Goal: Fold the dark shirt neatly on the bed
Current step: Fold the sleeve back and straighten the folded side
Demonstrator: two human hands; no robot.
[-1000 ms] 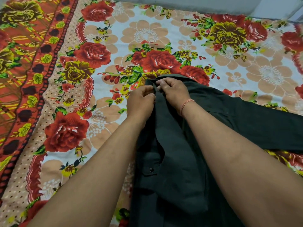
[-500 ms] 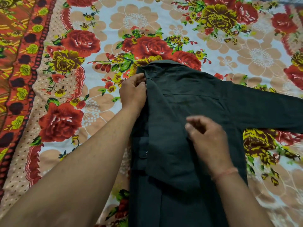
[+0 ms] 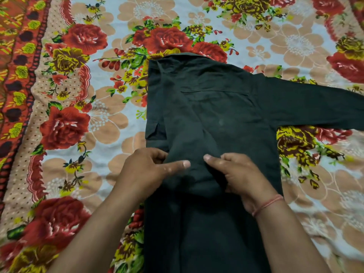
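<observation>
The dark shirt point(image 3: 214, 107) lies face down on the bed, collar at the far end. Its left side is folded in, and that sleeve lies down the back, ending in a cuff point(image 3: 199, 180). The other sleeve point(image 3: 315, 107) stretches out flat to the right. My left hand point(image 3: 149, 170) grips the left edge of the cuff, forefinger stretched across it. My right hand point(image 3: 238, 176), with a red thread at the wrist, holds the cuff's right edge. Both hands are a short way apart on the cloth.
The bed is covered by a flowered sheet point(image 3: 102, 115) with red roses on pale blue, and an orange and red border point(image 3: 15, 75) runs along the left. The shirt's lower part runs out of view at the bottom.
Both hands have moved from the collar down toward me to the folded sleeve's cuff. The left hand let go of the collar edge. The view has tilted downward.
</observation>
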